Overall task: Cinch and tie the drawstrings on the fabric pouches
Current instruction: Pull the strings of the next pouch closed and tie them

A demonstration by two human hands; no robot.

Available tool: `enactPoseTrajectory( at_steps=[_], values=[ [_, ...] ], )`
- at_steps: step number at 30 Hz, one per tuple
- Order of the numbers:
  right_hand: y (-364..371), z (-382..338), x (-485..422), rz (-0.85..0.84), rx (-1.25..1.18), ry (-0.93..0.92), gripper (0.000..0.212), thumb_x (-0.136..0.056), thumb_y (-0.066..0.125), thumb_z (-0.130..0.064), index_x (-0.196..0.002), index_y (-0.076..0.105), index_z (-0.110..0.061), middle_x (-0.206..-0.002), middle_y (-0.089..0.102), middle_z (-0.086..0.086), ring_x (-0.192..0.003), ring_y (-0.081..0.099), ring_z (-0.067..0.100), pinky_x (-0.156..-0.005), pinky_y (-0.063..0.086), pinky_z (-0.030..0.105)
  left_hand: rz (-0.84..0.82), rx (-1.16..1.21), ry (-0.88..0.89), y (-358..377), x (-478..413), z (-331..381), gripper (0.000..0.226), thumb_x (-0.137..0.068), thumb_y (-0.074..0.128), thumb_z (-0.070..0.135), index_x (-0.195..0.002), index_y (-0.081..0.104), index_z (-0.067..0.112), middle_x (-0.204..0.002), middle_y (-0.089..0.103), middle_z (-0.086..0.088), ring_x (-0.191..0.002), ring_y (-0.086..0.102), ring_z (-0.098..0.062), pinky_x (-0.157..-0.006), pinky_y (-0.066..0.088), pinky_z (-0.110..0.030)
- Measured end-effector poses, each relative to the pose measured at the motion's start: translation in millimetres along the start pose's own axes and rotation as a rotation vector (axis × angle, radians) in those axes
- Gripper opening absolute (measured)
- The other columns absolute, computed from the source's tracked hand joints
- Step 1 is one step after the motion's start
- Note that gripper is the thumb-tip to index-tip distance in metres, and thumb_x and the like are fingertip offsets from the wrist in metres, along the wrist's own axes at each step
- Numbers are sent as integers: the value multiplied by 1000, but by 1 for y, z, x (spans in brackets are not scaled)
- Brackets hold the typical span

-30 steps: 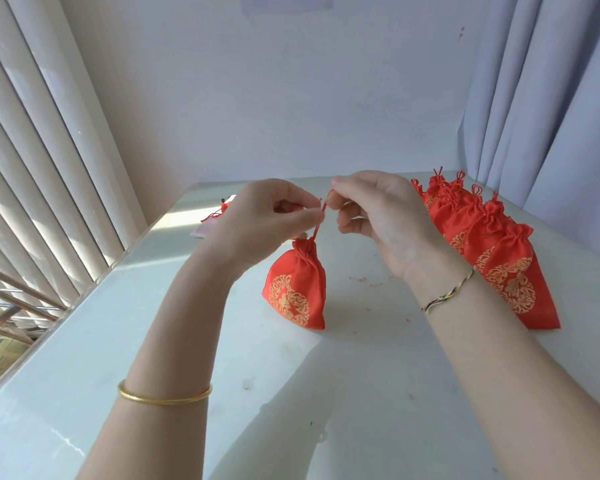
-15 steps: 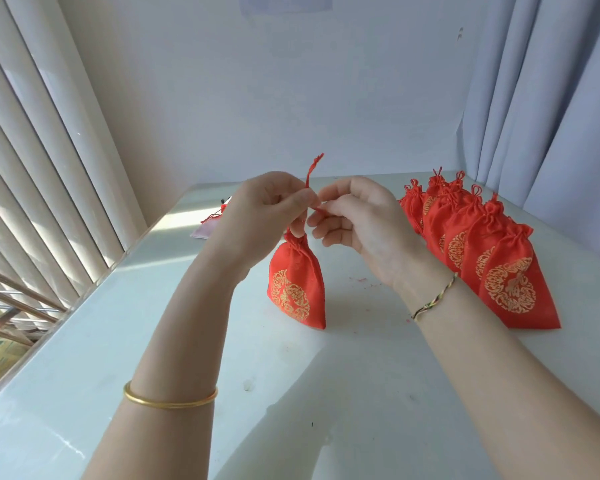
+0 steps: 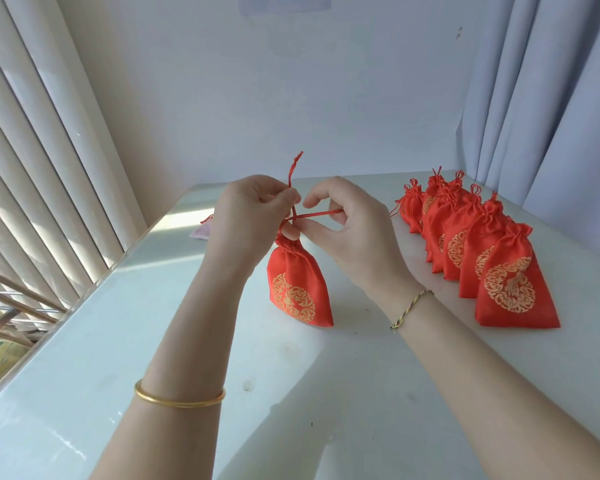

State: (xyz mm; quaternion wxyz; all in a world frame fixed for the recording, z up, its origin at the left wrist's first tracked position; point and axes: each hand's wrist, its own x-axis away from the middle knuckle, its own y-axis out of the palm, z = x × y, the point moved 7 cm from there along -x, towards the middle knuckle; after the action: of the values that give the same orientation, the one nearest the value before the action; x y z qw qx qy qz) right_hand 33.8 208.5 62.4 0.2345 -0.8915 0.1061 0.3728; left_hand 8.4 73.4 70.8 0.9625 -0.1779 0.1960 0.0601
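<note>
From the head camera, a small red satin drawstring pouch (image 3: 298, 289) printed with a round gold emblem stands upright on the glossy white table (image 3: 222, 375), near its middle, neck gathered tight. Just above that neck the left hand (image 3: 246, 220) pinches one thin red cord (image 3: 293, 171) between thumb and curled fingers, the loose end rising straight up past the knuckles. The right hand (image 3: 350, 230), fingers curled, grips the second red cord (image 3: 316, 214), which runs level across to the left and crosses the first one close over the pouch. A plain gold bangle (image 3: 179, 400) circles the left wrist, a braided thread bracelet (image 3: 411, 306) the right. Along the table's right side lies a row of matching red pouches (image 3: 506, 285), overlapping and tied. A pale pink item (image 3: 200, 233) peeks out behind the left hand. White vertical blinds (image 3: 49, 150) hang at left, a grey curtain (image 3: 551, 98) at right.
</note>
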Motion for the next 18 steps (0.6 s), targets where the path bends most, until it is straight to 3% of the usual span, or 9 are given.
enactPoseTrajectory(
  at_steps=[5, 13, 18],
  values=[
    [-1, -3, 1, 48, 134, -80, 17, -74, 68, -32, -89, 70, -24, -85, 69, -13, -76, 52, 5, -69, 49, 29, -7, -8, 3, 1, 1, 1, 14, -87, 61, 15, -76, 67, 18, -46, 62, 0, -50, 62, -21, -70, 58, -48],
    [-3, -15, 2, 132, 339, -193, 17, -77, 56, -32, -79, 73, -31, -69, 70, -10, -66, 58, 14, -56, 43, 26, 0, -41, 17, 3, 2, 5, 14, -86, 61, 13, -75, 67, 17, -47, 62, 5, -53, 64, -21, -70, 58, -46],
    [0, -17, 1, 49, 377, -154, 25, -77, 48, -35, -78, 73, -30, -67, 69, -7, -64, 57, 16, -55, 45, 31, 1, -83, 49, 5, 4, 10, 12, -86, 59, 12, -78, 68, 13, -47, 62, 4, -51, 63, -14, -68, 58, -37]
  ],
)
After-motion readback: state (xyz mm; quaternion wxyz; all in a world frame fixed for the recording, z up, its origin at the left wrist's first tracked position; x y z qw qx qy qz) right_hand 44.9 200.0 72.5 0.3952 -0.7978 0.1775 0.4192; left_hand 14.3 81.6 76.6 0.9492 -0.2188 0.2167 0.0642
